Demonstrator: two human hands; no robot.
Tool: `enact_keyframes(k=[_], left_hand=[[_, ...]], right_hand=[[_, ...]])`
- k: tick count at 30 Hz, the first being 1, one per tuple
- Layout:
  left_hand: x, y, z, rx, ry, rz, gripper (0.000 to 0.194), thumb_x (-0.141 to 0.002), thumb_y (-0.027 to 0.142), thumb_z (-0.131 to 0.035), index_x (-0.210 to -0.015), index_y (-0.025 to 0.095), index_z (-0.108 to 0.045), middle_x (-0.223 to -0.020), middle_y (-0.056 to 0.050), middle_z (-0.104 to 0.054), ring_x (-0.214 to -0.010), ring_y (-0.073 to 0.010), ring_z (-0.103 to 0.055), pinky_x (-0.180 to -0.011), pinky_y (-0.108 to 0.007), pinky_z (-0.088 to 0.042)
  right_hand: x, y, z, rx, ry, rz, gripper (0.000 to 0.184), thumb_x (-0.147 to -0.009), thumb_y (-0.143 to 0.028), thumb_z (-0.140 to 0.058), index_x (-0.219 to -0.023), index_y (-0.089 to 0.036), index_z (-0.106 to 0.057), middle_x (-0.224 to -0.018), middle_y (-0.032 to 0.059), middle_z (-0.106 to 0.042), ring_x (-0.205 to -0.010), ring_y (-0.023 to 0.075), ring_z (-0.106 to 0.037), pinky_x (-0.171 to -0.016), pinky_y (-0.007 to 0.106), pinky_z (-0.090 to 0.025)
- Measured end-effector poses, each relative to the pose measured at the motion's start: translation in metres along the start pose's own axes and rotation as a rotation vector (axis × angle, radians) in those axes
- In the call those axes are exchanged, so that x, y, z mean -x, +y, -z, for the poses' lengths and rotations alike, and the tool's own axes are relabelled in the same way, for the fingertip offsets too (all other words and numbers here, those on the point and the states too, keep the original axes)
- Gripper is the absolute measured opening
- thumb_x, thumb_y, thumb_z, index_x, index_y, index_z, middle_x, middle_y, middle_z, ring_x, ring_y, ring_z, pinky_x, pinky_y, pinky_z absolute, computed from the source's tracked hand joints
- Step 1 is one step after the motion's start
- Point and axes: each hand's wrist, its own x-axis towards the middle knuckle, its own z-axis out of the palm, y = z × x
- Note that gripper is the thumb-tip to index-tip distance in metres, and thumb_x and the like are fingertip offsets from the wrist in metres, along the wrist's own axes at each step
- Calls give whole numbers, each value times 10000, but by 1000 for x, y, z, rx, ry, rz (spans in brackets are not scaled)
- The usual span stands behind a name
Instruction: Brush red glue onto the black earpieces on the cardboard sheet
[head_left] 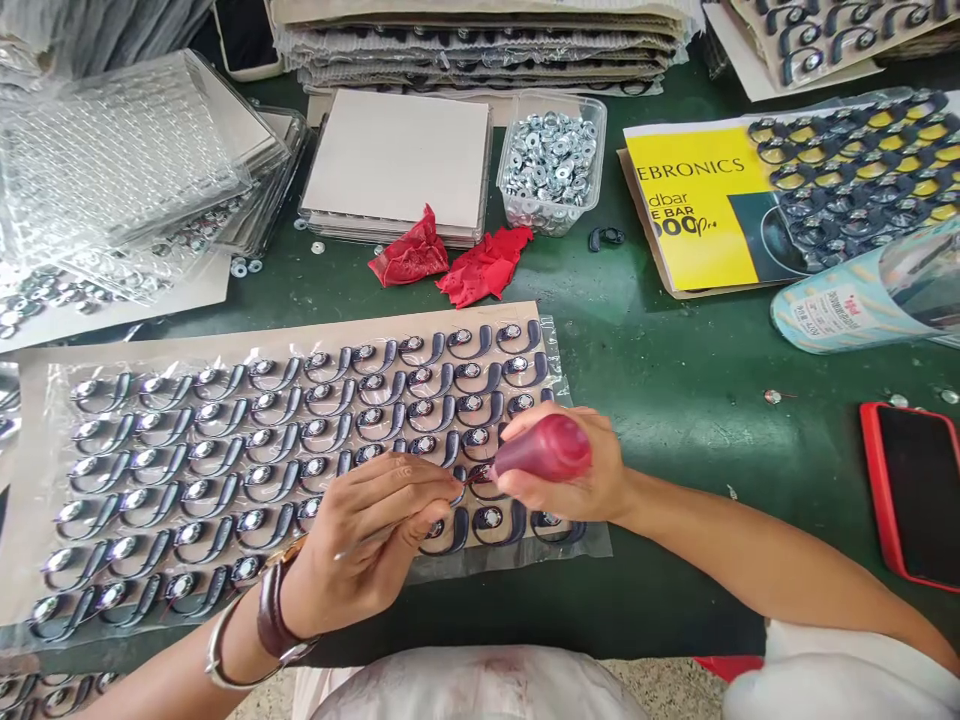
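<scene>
My right hand (570,470) is closed around a small red squeeze bottle (544,450) whose thin nozzle points left at a dark hook-shaped part on the sheet. My left hand (367,545) is pinched on a thin stick or pin (375,535), its fingertips touching the sheet just left of the nozzle. Both hands rest over the lower right corner of a cardboard sheet (45,480) covered with clear film and rows of dark hook-shaped parts with shiny round centres (225,450). A watch and bangle sit on my left wrist.
A clear tub of metal washers (553,160) stands behind, with red cloth scraps (457,262) and a stack of grey cards (397,160). Clear trays (112,160) lie at left. A yellow printed carton (697,215), a pale blue roll (862,295) and a red-cased phone (911,500) lie at right.
</scene>
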Motion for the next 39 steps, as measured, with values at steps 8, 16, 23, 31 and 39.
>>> enact_keyframes(k=[8,16,23,31,39], left_hand=[[0,6,12,-138,18,-163,210,-947,92,-469,-989,52,-670,-925,-119,-721,-939,-182,-690,-850,-307,-574],[10,-2,-1,-397,-68,-261,234,-937,153,-592,-1137,52,-659,-1072,-101,-726,-1083,-208,-670,-1017,-363,-526],[3,-3,-3,-445,-36,-282,207,-943,153,-580,-1090,45,-679,-1065,-103,-730,-1074,-216,-679,-1019,-368,-532],[3,1,-8,-493,-41,-323,187,-913,123,-614,-1050,27,-695,-1057,-129,-735,-1042,-250,-695,-966,-392,-567],[3,2,-11,-507,-48,-328,198,-914,136,-616,-1052,24,-703,-1052,-139,-739,-1015,-274,-708,-915,-415,-598]], right_hand=[[-30,-6,24,-296,-84,-398,252,-815,-440,-749,-792,-207,-657,-625,-4,-692,-535,164,-687,-521,281,-591],[-40,7,8,-120,-85,-254,196,-836,-370,-724,-800,-192,-651,-606,8,-701,-538,164,-683,-510,277,-570],[-35,19,-1,-58,-26,-176,230,-769,-370,-760,-843,-175,-663,-626,30,-704,-565,186,-680,-550,303,-581],[-37,18,-3,45,-91,-37,230,-764,-366,-766,-865,-183,-671,-682,22,-722,-622,178,-708,-593,262,-579],[-36,19,-5,120,-57,24,215,-800,-372,-747,-824,-175,-664,-691,19,-713,-572,131,-671,-566,221,-557]])
